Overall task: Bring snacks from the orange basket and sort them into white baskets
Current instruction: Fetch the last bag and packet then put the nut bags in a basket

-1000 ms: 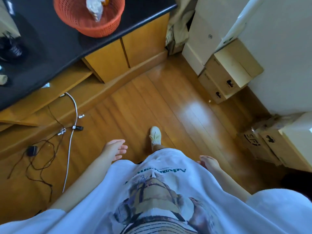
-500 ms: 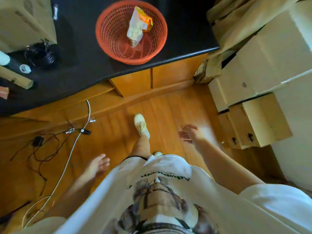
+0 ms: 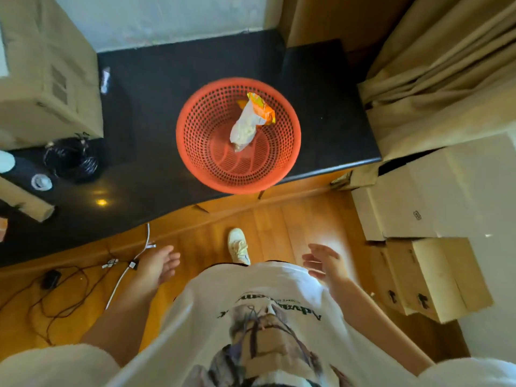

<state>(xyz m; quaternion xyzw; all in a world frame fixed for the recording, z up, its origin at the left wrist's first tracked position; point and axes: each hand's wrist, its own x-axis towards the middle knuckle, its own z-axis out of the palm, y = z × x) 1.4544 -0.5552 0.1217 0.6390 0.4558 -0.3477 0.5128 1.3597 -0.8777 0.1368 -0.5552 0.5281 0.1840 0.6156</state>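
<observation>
The person is nearer the black surface [image 3: 156, 129] than a second ago, and the orange basket [image 3: 195, 127] with its snack packet [image 3: 247, 122] now sits whole in view, straight ahead. The right hand [image 3: 325, 262] is raised forward with fingers spread, holding nothing. The left hand [image 3: 157, 265] hangs loose at the side, higher than half a second ago.
</observation>
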